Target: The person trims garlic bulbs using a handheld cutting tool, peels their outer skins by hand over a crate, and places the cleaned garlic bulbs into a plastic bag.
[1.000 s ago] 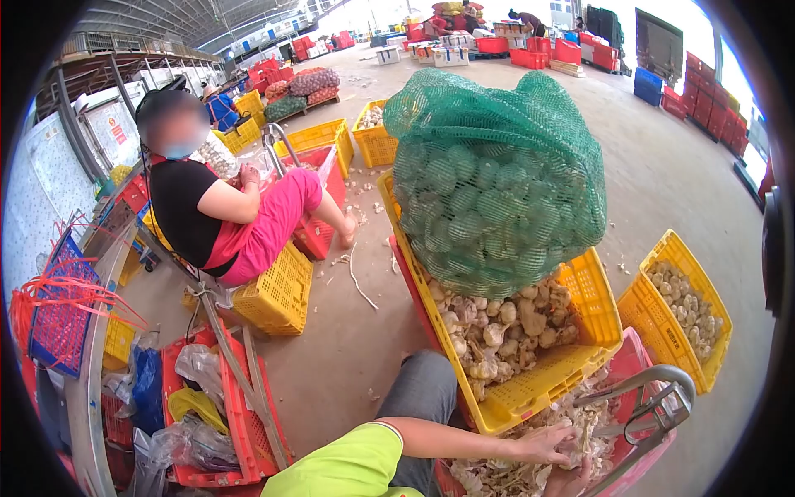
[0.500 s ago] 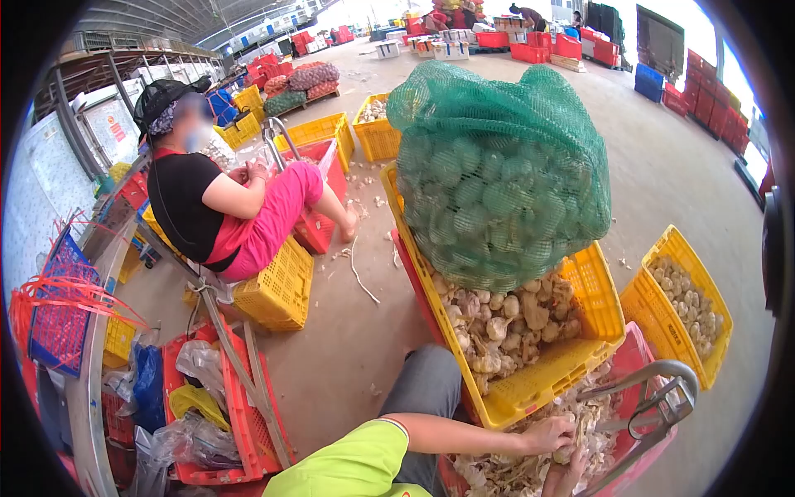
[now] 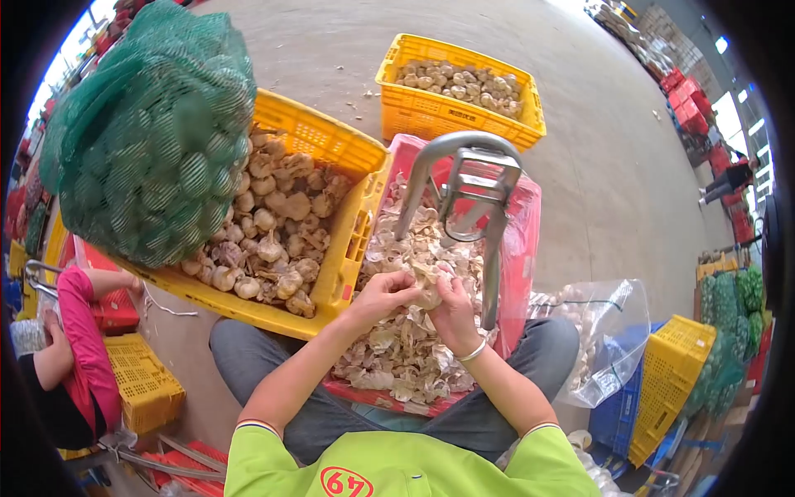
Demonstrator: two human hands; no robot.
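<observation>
Between my knees, a pink-red crate point(image 3: 520, 248) holds a heap of papery garlic skins point(image 3: 406, 352). Above the heap, my left hand point(image 3: 383, 300) pinches one side of a garlic bulb point(image 3: 426, 291), and my right hand point(image 3: 455, 311), with a bracelet at its wrist, grips the other side. Loose skin hangs about the bulb. A curved metal handle point(image 3: 464, 145) rises over the crate, just right of my hands. To the left, a yellow crate point(image 3: 356, 240) contains unpeeled garlic bulbs point(image 3: 265, 219), with a full green mesh sack point(image 3: 153, 141) resting on it.
Another yellow crate point(image 3: 460, 116) of garlic stands beyond the handle. On the right are a clear bag of garlic point(image 3: 609, 340), a tilted yellow crate point(image 3: 671, 385) and green sacks point(image 3: 720, 331). A person in pink trousers point(image 3: 87, 356) sits at the left on a yellow crate point(image 3: 145, 385).
The view has swung right and down, so the crates and sack appear farther left. Both my hands now show in full around the bulb.
</observation>
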